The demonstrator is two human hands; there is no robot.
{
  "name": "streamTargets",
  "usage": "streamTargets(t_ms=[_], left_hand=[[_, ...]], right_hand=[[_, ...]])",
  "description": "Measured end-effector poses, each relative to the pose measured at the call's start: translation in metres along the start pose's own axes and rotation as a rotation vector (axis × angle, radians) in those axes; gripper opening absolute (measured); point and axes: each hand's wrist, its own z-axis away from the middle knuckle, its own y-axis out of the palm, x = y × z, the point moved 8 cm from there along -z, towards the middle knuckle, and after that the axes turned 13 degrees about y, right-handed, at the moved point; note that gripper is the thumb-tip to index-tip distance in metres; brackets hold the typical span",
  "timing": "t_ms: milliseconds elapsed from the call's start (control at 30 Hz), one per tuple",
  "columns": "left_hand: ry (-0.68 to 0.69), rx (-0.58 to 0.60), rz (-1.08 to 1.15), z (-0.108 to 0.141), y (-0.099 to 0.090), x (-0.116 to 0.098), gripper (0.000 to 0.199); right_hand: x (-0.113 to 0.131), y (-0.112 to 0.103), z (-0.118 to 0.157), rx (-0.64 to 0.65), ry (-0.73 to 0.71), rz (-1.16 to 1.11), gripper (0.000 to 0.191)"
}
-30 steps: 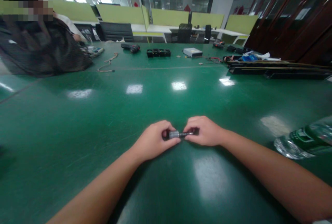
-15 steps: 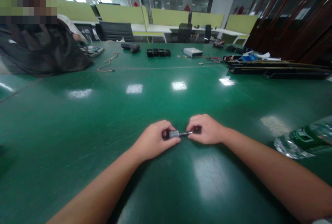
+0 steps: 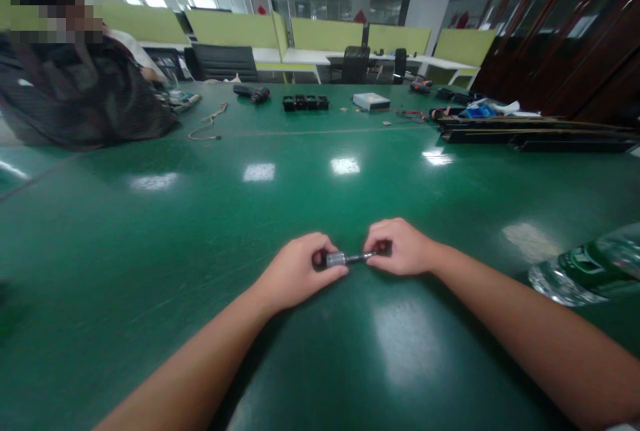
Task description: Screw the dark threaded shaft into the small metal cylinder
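Low over the green table, both hands meet around a small metal tool. My left hand is closed around a short silver-grey cylinder, the thicker end of the tool, whose dark rear part sits partly inside the fingers. From this cylinder a thin shiny shaft runs right. My right hand pinches the shaft's far end between thumb and fingers. That tip is hidden by the fingers, and the tool's exact kind is too small to make out.
A water bottle lies at the right by my forearm. Black fans, a silver box, a power tool and a cord are along the back. Black strips lie right, a dark bag left, a person behind it.
My right hand has slid slightly to the right, away from my left, and a little more of the thin shaft shows. My left hand has stayed in place.
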Motion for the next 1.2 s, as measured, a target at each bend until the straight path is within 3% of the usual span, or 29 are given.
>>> streamTargets(t_ms=[333,533,900,967,1100,1200], left_hand=[[-0.013,-0.005,0.009,0.000,-0.001,-0.001,0.027],[-0.010,-0.009,0.012,0.000,-0.004,-0.003,0.026],[0.000,-0.006,0.007,0.000,-0.002,-0.002,0.025],[0.000,-0.003,0.005,0.000,-0.002,-0.001,0.025],[-0.006,0.004,0.016,-0.001,-0.001,0.000,0.025],[-0.011,0.006,0.017,-0.001,-0.001,0.002,0.026]], right_hand=[[-0.009,-0.004,0.001,0.024,0.027,-0.011,0.004],[-0.025,-0.015,0.001,0.005,0.127,-0.040,0.005],[-0.008,0.000,-0.001,0.048,0.076,-0.031,0.005],[-0.003,0.002,-0.001,0.047,0.055,-0.070,0.011],[0.003,0.002,-0.001,0.029,0.027,-0.220,0.042],[-0.001,0.002,-0.002,0.012,0.057,-0.238,0.042]])
